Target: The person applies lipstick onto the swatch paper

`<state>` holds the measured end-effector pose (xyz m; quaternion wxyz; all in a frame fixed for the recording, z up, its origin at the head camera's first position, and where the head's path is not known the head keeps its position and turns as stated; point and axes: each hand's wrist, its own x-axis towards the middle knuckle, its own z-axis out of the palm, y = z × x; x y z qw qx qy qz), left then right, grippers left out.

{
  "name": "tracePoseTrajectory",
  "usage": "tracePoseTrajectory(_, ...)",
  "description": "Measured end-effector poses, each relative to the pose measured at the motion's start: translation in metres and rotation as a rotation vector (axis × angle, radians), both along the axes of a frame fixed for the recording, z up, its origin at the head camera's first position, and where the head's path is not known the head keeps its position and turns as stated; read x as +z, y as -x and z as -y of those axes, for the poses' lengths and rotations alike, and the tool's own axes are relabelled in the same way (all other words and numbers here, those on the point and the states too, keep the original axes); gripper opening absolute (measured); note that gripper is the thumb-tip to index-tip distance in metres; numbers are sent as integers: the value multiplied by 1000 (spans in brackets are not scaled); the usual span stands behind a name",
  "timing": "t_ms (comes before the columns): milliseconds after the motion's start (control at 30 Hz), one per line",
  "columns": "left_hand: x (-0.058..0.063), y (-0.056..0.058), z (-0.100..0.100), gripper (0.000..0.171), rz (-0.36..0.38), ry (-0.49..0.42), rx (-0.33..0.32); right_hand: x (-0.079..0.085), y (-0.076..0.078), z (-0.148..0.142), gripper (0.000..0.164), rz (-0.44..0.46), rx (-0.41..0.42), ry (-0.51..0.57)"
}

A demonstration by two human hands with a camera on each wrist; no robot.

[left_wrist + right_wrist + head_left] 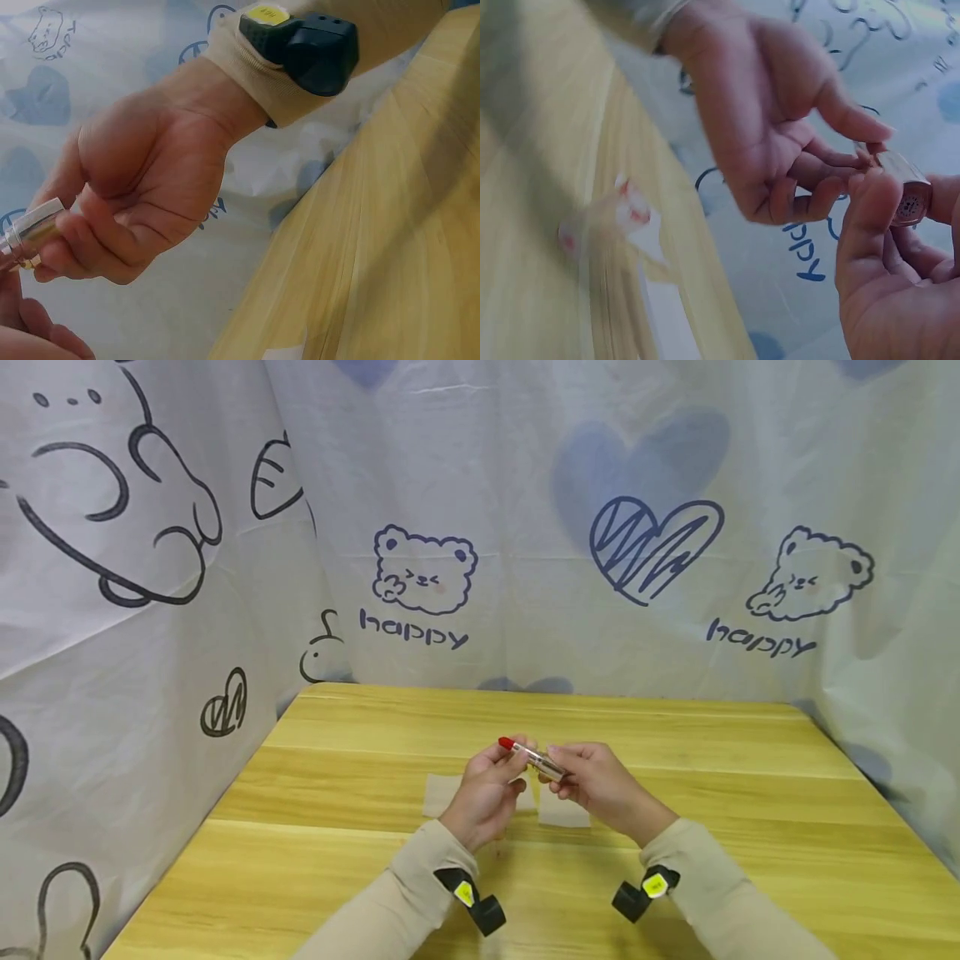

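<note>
A lipstick (536,757) with a bared red tip and a shiny silver tube is held between both hands, its red end pointing to the left. My left hand (486,793) pinches it near the upper end, thumb on top. With thumb and fingers, my right hand (603,781) grips the lower end of the tube. The tube (36,225) is partly covered by fingers in the left wrist view. In the right wrist view, the flat base (911,208) of the lipstick faces the camera, with a small printed label on it.
Pale paper pieces (564,811) lie on the wooden table (337,893) beneath the hands. A blurred, see-through item with red marks (607,217) lies on the table in the right wrist view. Patterned white curtains (525,527) surround the back and sides.
</note>
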<state>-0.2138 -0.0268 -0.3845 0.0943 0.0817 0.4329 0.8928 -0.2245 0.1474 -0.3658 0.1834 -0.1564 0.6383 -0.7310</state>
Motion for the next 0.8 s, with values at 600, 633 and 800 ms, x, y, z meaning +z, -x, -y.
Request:
tracePoseTrajectory(600,4,-3,-1,17,-22,-125,-108,9,1,-6,39,300,166,255)
tracePoseTrajectory(633,4,-3,-1,17,-21,-128,-112,9,1,-5,40,310,170,265)
tracePoseTrajectory(800,3,-4,0,19,-20,-128,-119,9,0,-4,40,328,169,272)
